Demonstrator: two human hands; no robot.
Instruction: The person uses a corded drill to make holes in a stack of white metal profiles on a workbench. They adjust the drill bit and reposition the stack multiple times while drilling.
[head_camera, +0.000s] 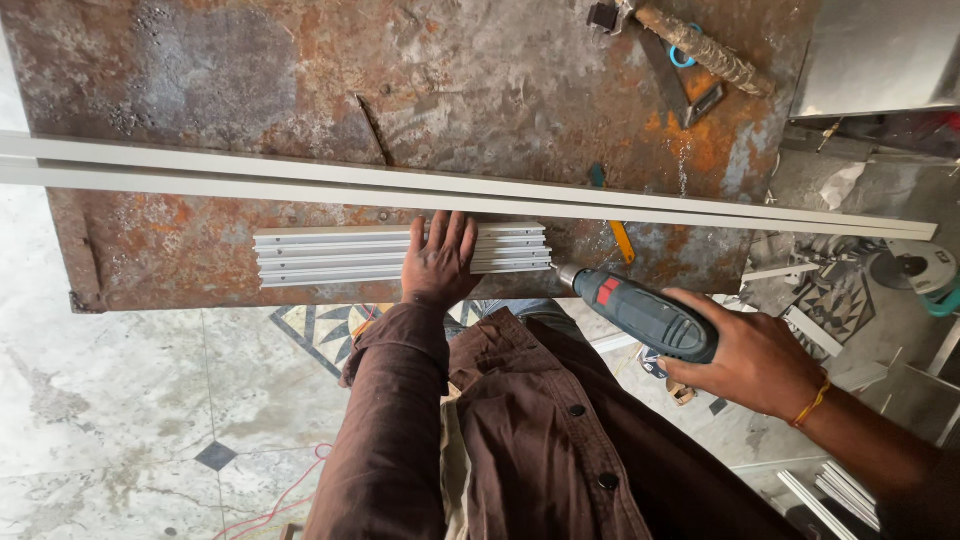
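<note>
Head view: left hand flat, fingers spread, on white profiles; right hand grips drill.

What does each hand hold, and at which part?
The right hand grips the power drill around its handle. The left hand grasps nothing; it presses flat on the short white profiles.

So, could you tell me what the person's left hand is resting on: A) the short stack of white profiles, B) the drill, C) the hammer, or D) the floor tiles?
A: the left hand lies flat on the short stack of white profiles, while the right hand holds the drill.
</note>
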